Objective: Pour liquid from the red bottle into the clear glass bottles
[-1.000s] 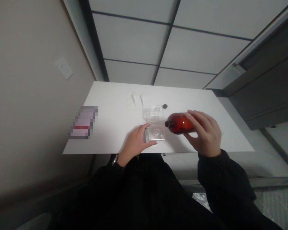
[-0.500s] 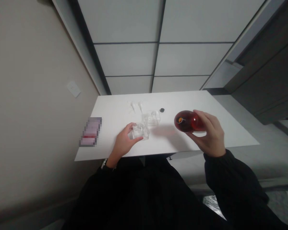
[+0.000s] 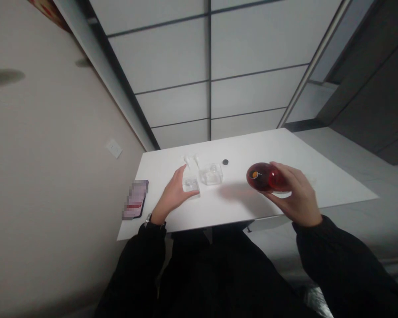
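Observation:
My left hand is spread around a small square clear glass bottle on the white table. Its thumb lies along the near side of the bottle, and the index finger stands off beyond the far side. A second clear glass bottle sits just right of it. My right hand grips a rounded, glossy red bottle above the table, tilted to the left, with a small orange spot at its left end. A small round black cap lies behind the bottles.
Two small white pieces with thin stems, one of them a white stem, lie at the back of the table. A pixelated phone-like object rests at the left edge. Behind the table is a panelled white front; a wall stands left.
My view has shifted, so the table appears lower. The left hand's fingers have spread wider around the small clear bottle, which shows more separately from the other. My right hand keeps hold of the red bottle.

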A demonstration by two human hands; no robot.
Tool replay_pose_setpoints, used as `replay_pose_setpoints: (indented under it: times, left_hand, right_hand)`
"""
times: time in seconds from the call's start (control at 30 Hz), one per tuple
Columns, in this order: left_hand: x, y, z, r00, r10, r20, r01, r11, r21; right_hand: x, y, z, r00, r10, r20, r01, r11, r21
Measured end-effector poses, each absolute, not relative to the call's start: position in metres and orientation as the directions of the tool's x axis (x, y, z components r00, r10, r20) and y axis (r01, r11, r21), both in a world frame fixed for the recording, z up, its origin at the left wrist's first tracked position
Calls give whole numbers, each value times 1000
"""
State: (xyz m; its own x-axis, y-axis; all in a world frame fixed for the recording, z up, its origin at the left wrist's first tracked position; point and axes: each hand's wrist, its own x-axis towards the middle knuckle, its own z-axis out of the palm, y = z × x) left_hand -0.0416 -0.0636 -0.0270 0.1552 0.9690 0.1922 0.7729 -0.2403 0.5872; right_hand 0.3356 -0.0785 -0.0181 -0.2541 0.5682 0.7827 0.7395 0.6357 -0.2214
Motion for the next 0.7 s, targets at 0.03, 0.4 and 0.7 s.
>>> replay_pose_setpoints:
  times: [0.03,0.4,0.7]
  left_hand:
    - [-34,-58,-20,207,961,186,793,-276,543]
    - [22,-7,7,383,923,36,884,-378,276]
    - [-6,-45,-12,311,941,131,840,-337,426]
  right_hand:
    - [335,-78,-19,-250,571,782,739,634,-227]
    - [340,-83,-19,-245,588,771,733,632,-249]
    - [335,-74,-25,-241,596,766,737,626,-256]
